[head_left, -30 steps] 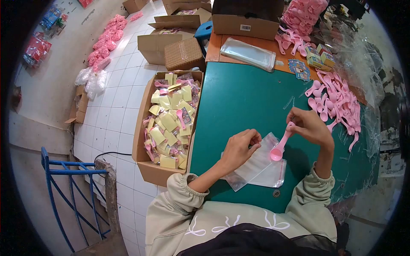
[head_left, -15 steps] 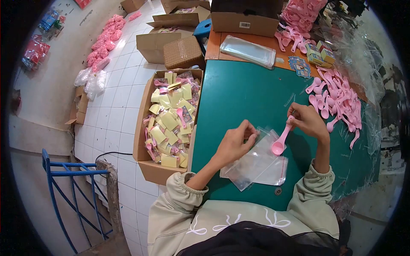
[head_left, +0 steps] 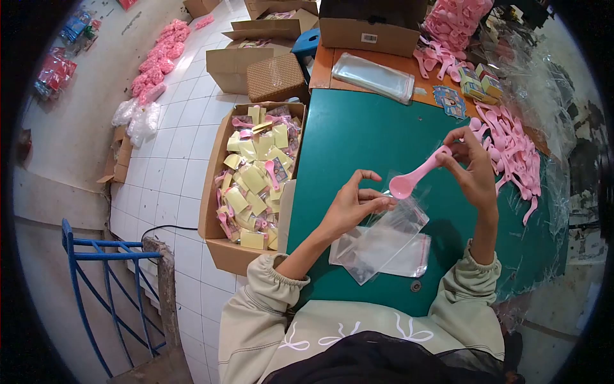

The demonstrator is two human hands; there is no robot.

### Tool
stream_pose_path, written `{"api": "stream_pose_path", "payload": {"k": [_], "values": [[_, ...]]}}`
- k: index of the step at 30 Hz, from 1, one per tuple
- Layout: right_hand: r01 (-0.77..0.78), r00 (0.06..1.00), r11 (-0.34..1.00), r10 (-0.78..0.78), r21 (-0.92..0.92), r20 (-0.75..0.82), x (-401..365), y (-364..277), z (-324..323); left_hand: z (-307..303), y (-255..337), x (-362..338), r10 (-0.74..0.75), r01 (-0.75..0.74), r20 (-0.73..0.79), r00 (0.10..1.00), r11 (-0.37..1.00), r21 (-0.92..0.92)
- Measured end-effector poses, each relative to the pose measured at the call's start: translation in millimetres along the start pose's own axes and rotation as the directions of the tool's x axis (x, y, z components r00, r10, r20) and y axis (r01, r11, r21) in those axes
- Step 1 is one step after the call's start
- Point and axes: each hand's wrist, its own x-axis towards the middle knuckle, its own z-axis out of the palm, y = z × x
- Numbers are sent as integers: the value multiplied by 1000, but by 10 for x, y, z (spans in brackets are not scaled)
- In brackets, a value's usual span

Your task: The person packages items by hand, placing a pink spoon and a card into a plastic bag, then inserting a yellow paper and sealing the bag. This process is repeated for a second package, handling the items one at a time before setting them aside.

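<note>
sleeves: the person is right up against the near edge of the green table (head_left: 358, 137), cream cuffs pushed forward
loose bags (head_left: 414, 261): a couple of flat clear ones lying on the table just in front of the person, red strip along one edge
clear bag (head_left: 387, 232): sits on top of those, its far end lifted off the table up to the fingers of the left hand
left hand (head_left: 353, 206): thumb and fingertips pinched together on the raised mouth end of the clear bag, other fingers loosely curled
pink spoon (head_left: 416, 174): up in the air, bowl end hanging just above and past the left fingertips, close to the bag mouth but not inside it, handle slanting up to the right
right hand (head_left: 474, 171): fingers closed round the tip of the spoon handle, so the bowl sticks well out to the left of the grip
open box (head_left: 211, 192): on the floor, touching the table's left side, full of packed yellow cards
spoon pile (head_left: 515, 150): loose pink ones heaped just behind the right hand
bag stack (head_left: 373, 77): unused clear bags on the orange table further back, cardboard carton (head_left: 368, 33) beyond that
</note>
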Motion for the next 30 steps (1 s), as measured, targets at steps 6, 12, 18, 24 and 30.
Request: {"api": "stream_pose_path", "payload": {"k": [6, 12, 18, 24, 30], "values": [[-22, 996, 1000, 23, -19, 85, -12, -17, 74, -14, -32, 22, -3, 3, -29, 1000, 1000, 9], [-67, 982, 997, 59, 37, 178, -11, -79, 211, 13, 0, 4, 50, -51, 19, 999, 993, 103], [22, 997, 998, -27, 64, 73, -19, -13, 225, -21, 63, -46, -108, 104, 35, 993, 988, 112], [159, 951, 980, -185, 123, 247, -68, 7, 385, -63, 67, -35, 49, -49, 3, 999, 999, -3], [188, 914, 943, -271, 276, 303, 445, 379, 235, -76, 182, -78, -29, 26, -18, 999, 985, -170]]}}
